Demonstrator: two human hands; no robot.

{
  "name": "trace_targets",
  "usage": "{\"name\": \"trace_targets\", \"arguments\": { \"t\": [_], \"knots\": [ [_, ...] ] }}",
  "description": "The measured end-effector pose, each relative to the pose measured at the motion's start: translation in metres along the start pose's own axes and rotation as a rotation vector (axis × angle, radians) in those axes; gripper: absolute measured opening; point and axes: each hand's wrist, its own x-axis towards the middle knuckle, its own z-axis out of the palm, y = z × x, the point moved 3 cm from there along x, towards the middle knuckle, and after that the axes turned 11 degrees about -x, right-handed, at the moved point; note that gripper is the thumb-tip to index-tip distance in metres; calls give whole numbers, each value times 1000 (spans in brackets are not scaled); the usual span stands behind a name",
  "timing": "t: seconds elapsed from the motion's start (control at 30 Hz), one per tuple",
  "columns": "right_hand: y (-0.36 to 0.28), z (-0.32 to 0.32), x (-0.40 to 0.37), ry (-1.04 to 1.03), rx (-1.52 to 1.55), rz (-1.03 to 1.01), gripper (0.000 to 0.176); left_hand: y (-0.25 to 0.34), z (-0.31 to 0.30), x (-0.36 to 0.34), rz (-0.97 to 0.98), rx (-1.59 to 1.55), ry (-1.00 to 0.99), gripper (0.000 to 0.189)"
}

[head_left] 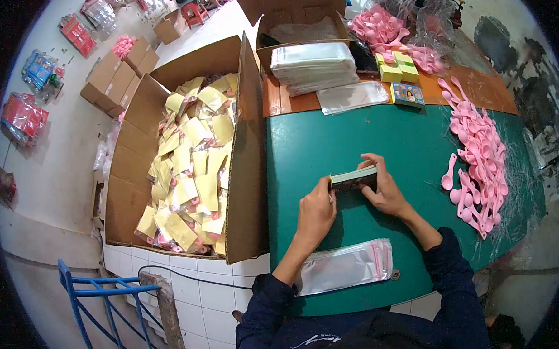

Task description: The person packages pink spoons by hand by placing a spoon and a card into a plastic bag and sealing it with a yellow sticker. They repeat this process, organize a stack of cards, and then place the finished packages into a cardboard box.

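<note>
Both my hands hold a thick stack of cards (354,178) above the green table (303,148). My left hand (317,211) grips its left end, and my right hand (383,185) has its fingers around the right end. Close to the table's front edge, below the stack, lies a pile of clear plastic bags (343,267). Pink spoons (478,150) are heaped to the right of my right hand, with a single pink spoon (449,172) at the heap's left side.
An open cardboard box (246,157) full of packed yellow cards stands left of the table. At the back are stacked clear bags (312,64), yellow card stacks (406,69), a small printed stack (407,95) and more pink spoons (376,28). A blue metal frame (107,292) stands lower left.
</note>
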Motion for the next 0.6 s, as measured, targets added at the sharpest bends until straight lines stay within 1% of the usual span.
{"name": "trace_targets", "arguments": {
  "t": [0.07, 0.1, 0.2, 0.3, 0.37, 0.43, 0.5, 0.57, 0.6],
  "knots": [
    [14, -12, 6, -110, 45, -71, 54, 0, 0, 0, 16, 10, -12, 23],
    [15, -16, 8, -115, 21, -112, 45, 2, -2, 1, 26, 15, -19, 22],
    [17, -26, 11, -263, -129, -38, 34, -3, -1, 1, 52, 6, -42, 25],
    [23, -51, 26, -133, -63, -41, 22, -9, -5, 2, 31, -108, -15, 30],
    [49, -93, 49, -10, -172, 2, 22, -12, -11, 5, -15, -184, -13, 34],
    [79, -139, 82, 29, 75, 84, 23, -13, -14, 7, -83, -238, -44, 36],
    [120, -185, 113, 146, 51, 301, 22, -12, -14, 8, -67, -236, -57, 35],
    [150, -212, 135, 136, -27, 480, 20, -12, -15, 10, -49, -223, -60, 34],
    [164, -220, 143, 95, -55, 534, 20, -13, -14, 9, -42, -210, -61, 33]
  ]
}}
